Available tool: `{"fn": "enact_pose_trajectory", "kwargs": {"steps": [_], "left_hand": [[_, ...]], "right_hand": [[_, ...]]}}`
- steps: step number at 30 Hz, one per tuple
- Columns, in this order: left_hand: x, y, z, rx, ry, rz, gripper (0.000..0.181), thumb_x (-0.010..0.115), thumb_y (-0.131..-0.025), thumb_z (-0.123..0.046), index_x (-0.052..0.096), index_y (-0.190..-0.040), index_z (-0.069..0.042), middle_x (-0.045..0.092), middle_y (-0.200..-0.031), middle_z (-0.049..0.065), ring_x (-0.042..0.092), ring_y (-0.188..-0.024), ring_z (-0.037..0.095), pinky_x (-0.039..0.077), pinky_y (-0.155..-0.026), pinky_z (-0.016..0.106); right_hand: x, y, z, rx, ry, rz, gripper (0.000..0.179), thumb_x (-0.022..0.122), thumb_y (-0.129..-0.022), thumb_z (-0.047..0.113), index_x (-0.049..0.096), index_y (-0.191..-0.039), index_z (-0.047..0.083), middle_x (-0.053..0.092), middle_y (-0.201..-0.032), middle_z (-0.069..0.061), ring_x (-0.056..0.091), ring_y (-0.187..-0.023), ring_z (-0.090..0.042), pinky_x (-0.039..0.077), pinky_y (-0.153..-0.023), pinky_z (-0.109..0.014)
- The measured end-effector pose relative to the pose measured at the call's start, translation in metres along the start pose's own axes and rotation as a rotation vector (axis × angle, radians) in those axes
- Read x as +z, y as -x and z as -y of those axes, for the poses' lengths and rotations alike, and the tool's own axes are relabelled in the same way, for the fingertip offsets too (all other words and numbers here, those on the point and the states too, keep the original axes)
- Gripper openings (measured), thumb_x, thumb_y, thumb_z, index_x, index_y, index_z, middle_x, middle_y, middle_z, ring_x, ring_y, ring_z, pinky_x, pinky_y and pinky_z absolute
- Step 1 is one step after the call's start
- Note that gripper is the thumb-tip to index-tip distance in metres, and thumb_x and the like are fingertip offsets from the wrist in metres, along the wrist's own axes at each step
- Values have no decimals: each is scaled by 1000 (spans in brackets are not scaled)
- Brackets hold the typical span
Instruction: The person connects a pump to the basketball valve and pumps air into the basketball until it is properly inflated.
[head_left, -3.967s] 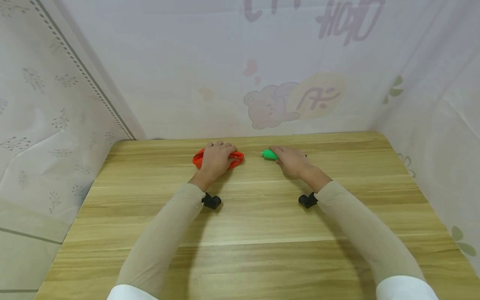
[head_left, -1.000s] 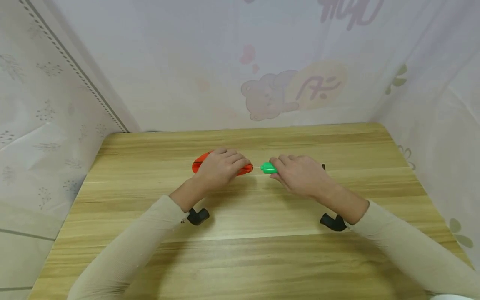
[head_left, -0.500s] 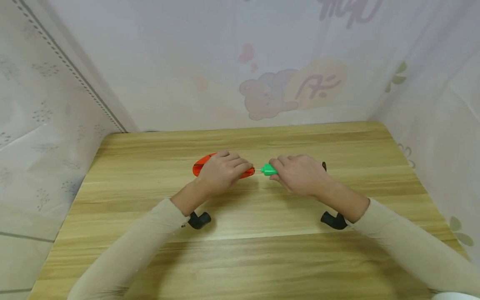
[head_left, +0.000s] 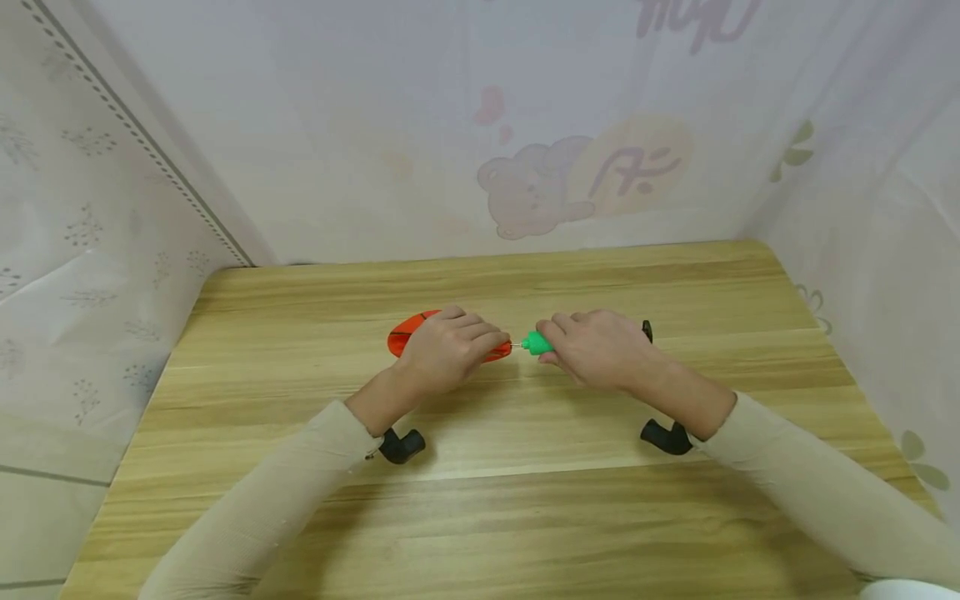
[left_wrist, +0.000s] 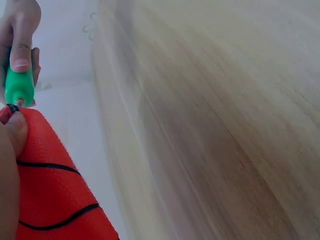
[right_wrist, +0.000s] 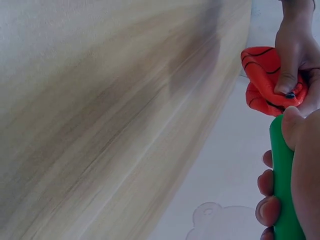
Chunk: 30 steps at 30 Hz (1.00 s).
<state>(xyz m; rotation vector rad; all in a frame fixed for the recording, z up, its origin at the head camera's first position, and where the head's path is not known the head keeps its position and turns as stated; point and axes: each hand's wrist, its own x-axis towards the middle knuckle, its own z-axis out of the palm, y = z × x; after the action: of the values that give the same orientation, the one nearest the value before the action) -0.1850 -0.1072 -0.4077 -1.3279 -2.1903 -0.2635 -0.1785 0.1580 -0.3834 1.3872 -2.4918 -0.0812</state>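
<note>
While a wood-grain table point(head_left: 480, 525) stretches out below, a person's left hand point(head_left: 446, 350) and right hand point(head_left: 603, 350) face each other toward its far side, with the work held between them. The left hand is clamped on a limp, folded basketball point(head_left: 409, 333), orange-red with black lines, its fingers draped over the top and its thumb pressed right beside a small black valve point(right_wrist: 290, 95). The right hand is wrapped around a green hand pump point(head_left: 535, 342), fingers curled on one side and thumb near the front end, which points at the basketball. From that end a thin metal needle point(head_left: 517, 344) bridges the narrow gap to the valve; how deep its tip sits cannot be told. A dark piece point(head_left: 648, 332) beyond the right hand is probably the pump's handle. The step in hand looks to be fitting the needle into the valve. The next move seems to call for a steady, straight push along the needle's line, with the left thumb bracing the soft basketball so that the thin metal does not bend.
</note>
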Motion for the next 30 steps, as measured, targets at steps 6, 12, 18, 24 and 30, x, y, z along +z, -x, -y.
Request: {"fn": "enact_pose_trajectory", "kwargs": {"steps": [6,12,18,24,30], "left_hand": [[-3,1,3,-47,-2,42,19,77,-87,-6,73,-106,-8,76,-100,1,72,-94,18,56,-82,33],[-3,-1,12,-82,-9,43,21,69,-95,-16,64,-112,-5,70,-105,5,68,-98,21,56,-81,35],[0,1,14,-104,10,98,44,77,-90,-39,62,-113,-5,67,-105,5,66,-96,21,56,-81,34],[0,0,13,-113,4,119,48,86,-79,-34,62,-111,-6,67,-106,6,66,-100,23,56,-88,37],[0,-2,12,-48,3,100,22,74,-88,-16,68,-105,-4,71,-98,6,68,-96,22,55,-91,35]], "right_hand": [[-3,-8,-2,47,-41,47,39,65,-100,36,62,-115,0,62,-84,-4,57,-61,-15,46,-50,-24],[-6,-14,-7,129,-125,-22,37,67,-98,35,64,-114,1,65,-85,-4,57,-60,-15,45,-49,-28],[-2,-15,-4,148,-119,-26,36,67,-98,36,65,-111,2,66,-84,-4,57,-58,-14,45,-47,-28],[-2,-14,-3,157,-132,1,39,64,-100,38,64,-112,1,65,-85,-4,56,-60,-13,47,-50,-28],[-2,-10,-4,157,-154,25,39,64,-100,38,64,-113,2,65,-88,-4,55,-61,-13,48,-54,-28]]}}
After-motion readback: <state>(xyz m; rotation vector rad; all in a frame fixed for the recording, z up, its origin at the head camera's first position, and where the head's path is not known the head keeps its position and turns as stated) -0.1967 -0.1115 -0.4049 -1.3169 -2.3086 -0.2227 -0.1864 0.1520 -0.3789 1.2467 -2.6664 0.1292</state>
